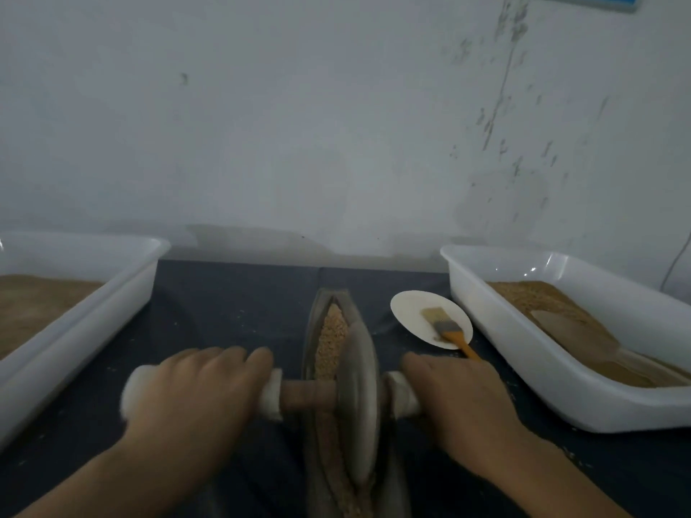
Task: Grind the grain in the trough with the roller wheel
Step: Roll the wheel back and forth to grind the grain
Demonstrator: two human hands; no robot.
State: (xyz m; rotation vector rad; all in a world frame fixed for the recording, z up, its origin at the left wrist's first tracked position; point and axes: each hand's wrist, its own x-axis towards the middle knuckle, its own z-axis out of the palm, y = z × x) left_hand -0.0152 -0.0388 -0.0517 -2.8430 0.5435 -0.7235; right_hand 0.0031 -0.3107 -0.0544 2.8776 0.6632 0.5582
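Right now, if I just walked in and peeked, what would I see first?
First, the grey roller wheel standing in the narrow trough at the middle, with tan grain piled beyond it. The left hand and right hand lie over the white-wrapped handles on either side. Big white tubs of grain sit at the left and right.

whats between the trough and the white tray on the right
In the head view, a small white dish sits on the dark table between the trough and the right tray, with an orange-handled brush lying in it.
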